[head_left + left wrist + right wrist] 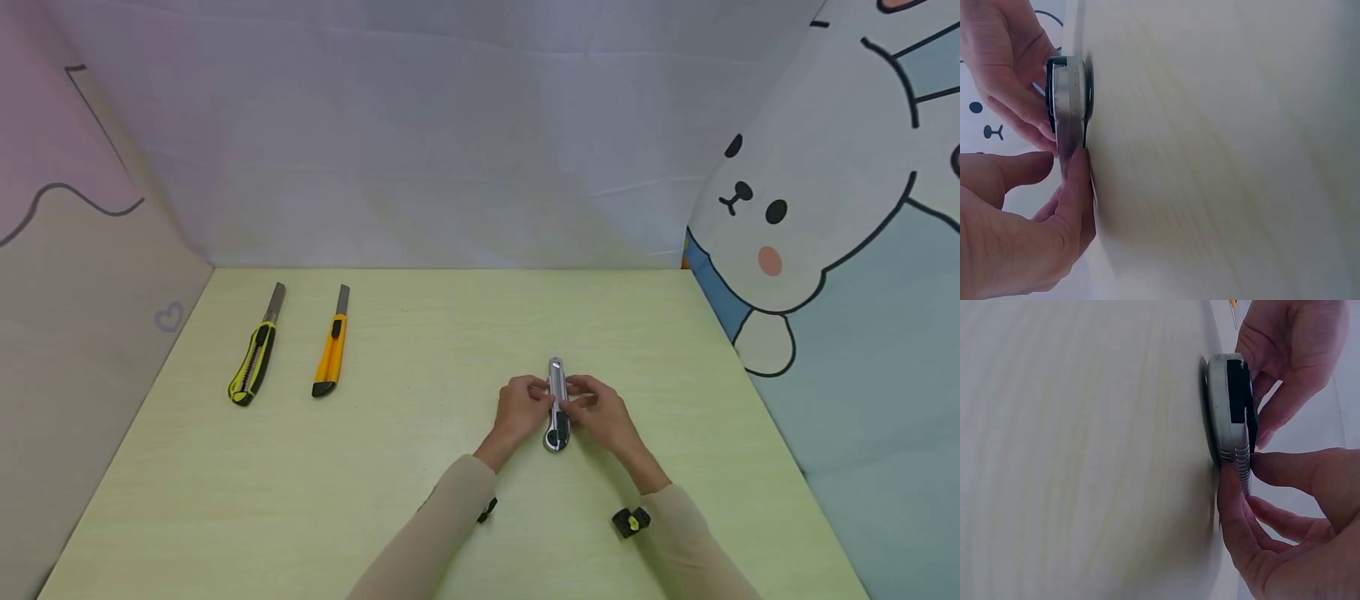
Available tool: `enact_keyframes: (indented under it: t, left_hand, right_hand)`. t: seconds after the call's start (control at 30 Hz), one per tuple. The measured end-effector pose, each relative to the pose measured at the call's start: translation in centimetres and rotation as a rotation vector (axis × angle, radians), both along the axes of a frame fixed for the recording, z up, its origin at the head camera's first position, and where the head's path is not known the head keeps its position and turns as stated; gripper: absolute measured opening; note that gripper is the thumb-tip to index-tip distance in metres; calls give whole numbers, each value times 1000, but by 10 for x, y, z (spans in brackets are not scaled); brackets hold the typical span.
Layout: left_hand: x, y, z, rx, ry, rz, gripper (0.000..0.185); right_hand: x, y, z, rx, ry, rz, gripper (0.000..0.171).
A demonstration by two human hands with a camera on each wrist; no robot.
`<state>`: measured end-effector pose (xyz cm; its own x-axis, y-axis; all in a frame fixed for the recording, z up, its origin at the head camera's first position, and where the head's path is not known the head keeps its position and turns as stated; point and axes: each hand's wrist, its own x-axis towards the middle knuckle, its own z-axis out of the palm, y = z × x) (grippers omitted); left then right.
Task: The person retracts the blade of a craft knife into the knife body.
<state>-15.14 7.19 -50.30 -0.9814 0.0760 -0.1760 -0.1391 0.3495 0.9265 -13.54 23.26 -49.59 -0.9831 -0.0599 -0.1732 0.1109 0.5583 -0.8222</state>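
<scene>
A silver utility knife (pixel 557 406) with a black slider lies lengthwise on the pale green table (pixel 420 467), right of centre. My left hand (pixel 519 408) pinches its left side with thumb and fingers. My right hand (pixel 600 410) pinches its right side. In the left wrist view the silver utility knife (pixel 1069 119) stands on edge against the table, with my left thumb (pixel 1075 187) pressed along it. In the right wrist view the silver utility knife (pixel 1232 415) shows its ridged grip, and my right fingers (pixel 1235 506) hold it near that grip.
A yellow-green utility knife (pixel 255 354) and an orange utility knife (pixel 331 354) lie side by side at the far left, blades out and pointing away. Cloth walls enclose the table on three sides. Wrist cameras (pixel 630 522) sit on both sleeves.
</scene>
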Motion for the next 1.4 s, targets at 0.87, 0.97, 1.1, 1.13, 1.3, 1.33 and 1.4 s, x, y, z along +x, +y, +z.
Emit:
enact_keyframes:
  t: [0.87,0.97,1.1,1.13,1.3,1.33,1.4]
  left_hand:
    - [3,-16,7,39,-24,-45,20]
    - [2,-21,6,41,-12,-38,19]
    - [2,-29,4,42,7,-22,20]
    - [1,-31,4,42,11,-19,20]
    - [1,-41,4,32,33,-2,19]
    - [0,-43,5,31,36,3,19]
    - [0,-48,5,31,37,15,19]
  right_hand:
    - [0,1,-1,17,16,8,42]
    - [1,1,-1,24,17,7,43]
    - [2,0,-1,30,21,7,43]
    - [2,0,-1,32,23,6,43]
    - [4,2,-1,38,31,5,43]
    - [4,2,-1,37,36,9,43]
    - [4,2,0,34,40,14,43]
